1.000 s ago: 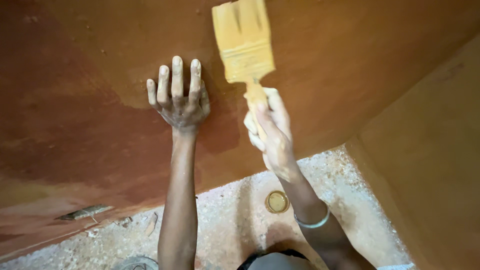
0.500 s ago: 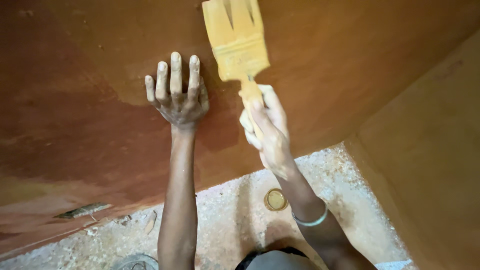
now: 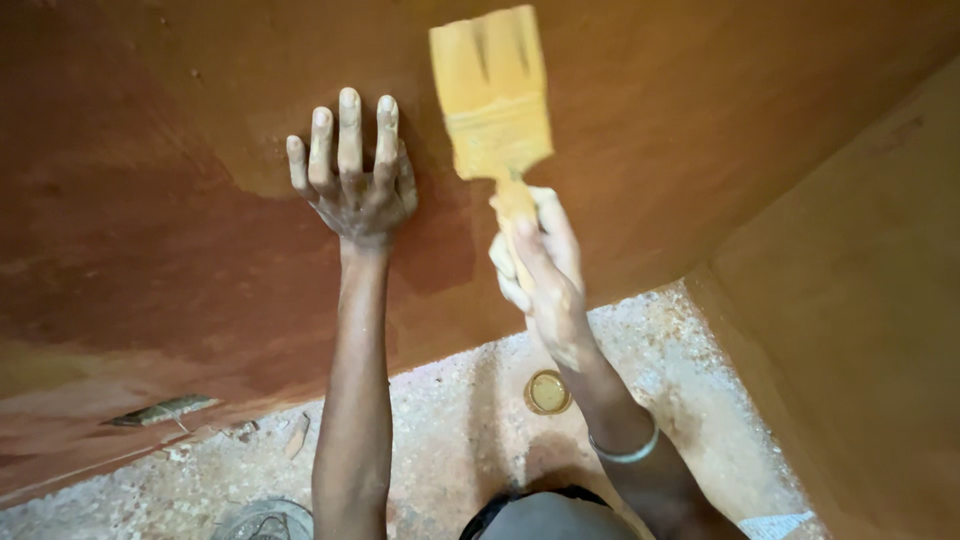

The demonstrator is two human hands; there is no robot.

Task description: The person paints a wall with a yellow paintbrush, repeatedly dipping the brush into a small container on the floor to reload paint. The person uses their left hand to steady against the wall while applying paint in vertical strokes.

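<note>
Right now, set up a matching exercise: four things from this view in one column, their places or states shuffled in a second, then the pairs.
Things:
1. left hand
2. paintbrush
3. round yellow lid
4. bangle

Places or states:
A. lying on the speckled floor
B. pressed flat, fingers spread, on the reddish-brown wall
C. around the right wrist
D. gripped by its handle in the right hand, bristles up against the wall

Pairs: 1-B, 2-D, 3-A, 4-C
</note>
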